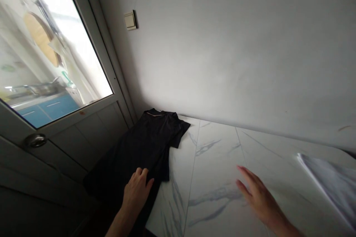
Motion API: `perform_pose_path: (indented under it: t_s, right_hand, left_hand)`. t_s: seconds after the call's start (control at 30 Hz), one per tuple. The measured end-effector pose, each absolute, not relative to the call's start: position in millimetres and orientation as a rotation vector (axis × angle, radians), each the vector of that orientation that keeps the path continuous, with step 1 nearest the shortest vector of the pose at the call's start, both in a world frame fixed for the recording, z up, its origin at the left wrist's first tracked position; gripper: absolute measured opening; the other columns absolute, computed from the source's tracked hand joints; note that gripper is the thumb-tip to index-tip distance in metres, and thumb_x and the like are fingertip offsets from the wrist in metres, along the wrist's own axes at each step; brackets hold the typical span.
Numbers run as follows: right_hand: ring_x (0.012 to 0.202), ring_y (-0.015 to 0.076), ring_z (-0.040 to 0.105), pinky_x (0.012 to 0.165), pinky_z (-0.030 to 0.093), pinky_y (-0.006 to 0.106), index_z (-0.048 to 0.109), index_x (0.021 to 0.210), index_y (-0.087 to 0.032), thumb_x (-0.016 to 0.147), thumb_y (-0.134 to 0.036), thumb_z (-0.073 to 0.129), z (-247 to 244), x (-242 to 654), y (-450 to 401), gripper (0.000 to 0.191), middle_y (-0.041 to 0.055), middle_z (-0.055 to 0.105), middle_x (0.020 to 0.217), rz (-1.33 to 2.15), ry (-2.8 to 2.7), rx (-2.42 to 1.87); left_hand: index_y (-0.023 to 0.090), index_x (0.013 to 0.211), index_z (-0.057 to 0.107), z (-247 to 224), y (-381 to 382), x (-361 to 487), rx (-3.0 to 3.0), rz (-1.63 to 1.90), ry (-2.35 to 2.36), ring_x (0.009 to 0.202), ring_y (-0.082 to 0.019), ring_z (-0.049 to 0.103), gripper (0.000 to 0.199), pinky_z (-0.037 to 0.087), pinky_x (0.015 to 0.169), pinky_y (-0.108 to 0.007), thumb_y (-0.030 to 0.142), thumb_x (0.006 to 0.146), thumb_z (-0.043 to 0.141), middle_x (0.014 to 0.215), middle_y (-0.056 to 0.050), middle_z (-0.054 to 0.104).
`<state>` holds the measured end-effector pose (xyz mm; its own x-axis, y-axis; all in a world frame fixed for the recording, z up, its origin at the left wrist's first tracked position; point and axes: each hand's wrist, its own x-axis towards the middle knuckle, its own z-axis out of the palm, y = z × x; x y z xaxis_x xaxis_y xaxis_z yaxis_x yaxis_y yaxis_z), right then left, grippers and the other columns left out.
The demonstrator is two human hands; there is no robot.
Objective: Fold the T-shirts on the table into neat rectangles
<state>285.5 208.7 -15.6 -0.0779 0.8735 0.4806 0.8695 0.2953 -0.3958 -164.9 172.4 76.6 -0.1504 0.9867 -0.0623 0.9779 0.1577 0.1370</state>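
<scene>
1. The black T-shirt (pixel 141 152) is the main thing here. It lies flat at the left end of the white marble-look tabletop (pixel 214 166), collar up toward the wall and short sleeve poking out to the right. The lower part runs off toward the tabletop's edge by the door, and it gets too dark down there to see where it ends.
2. My left hand (pixel 136 192) is right on the shirt, around its lower middle. Fingers are open and slightly curved, resting on the fabric, with no pinch that I can see.
3. My right hand (pixel 261 202) is well off to the right of the shirt, over the bare marble. Fingers are loosely spread. Can't tell if it's actually touching the surface.
4. Far right on the tabletop there's a pale flat stack (pixel 328 185), too blurry to identify.
5. Left of the shirt is a grey door (pixel 83 144) with a round knob (pixel 35 140) and a glass pane (pixel 52 52). A wall switch (pixel 130 20) sits on the wall (pixel 222 55) just beside the door frame.
</scene>
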Motion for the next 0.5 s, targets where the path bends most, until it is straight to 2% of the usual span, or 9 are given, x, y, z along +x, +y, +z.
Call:
perform_pose_path:
  t_s: [0.13,0.27,0.4,0.5]
  right_hand:
    - [0.129,0.0273,0.058,0.111,0.044,0.042,0.056,0.141,-0.018,0.098,-0.044,0.043,38,179,301,0.051,0.0132,0.062,0.139,0.305,-2.127,-1.482]
    - [0.128,0.0242,0.058,0.108,0.042,0.033,0.056,0.14,-0.015,0.098,-0.035,0.049,64,89,396,0.046,0.0132,0.063,0.138,0.399,-2.243,-1.591]
    - [0.125,0.0249,0.058,0.105,0.042,0.034,0.061,0.131,-0.015,0.098,-0.037,0.053,62,31,461,0.04,0.0143,0.066,0.131,0.363,-2.189,-1.737]
    - [0.119,0.0292,0.061,0.097,0.046,0.039,0.063,0.122,-0.012,0.097,-0.041,0.055,54,7,488,0.039,0.0184,0.069,0.121,0.349,-2.078,-1.867]
  left_hand:
    - [0.018,0.118,0.062,71,162,-169,1.883,0.098,2.319,0.106,-0.026,0.063,0.034,0.05,0.082,-0.035,0.038,0.097,0.046,0.115,-0.01,0.063]
    - [0.015,0.127,0.059,55,152,-174,1.837,0.092,2.35,0.108,-0.027,0.064,0.039,0.051,0.084,-0.037,0.036,0.099,0.042,0.118,-0.013,0.064]
    - [0.022,0.114,0.065,38,152,-185,1.826,0.17,2.315,0.103,-0.023,0.067,0.034,0.051,0.086,-0.034,0.028,0.101,0.034,0.108,-0.008,0.069]
    - [0.025,0.1,0.066,26,157,-198,1.767,0.215,2.27,0.096,-0.019,0.07,0.034,0.052,0.08,-0.028,0.024,0.101,0.032,0.099,-0.005,0.071]
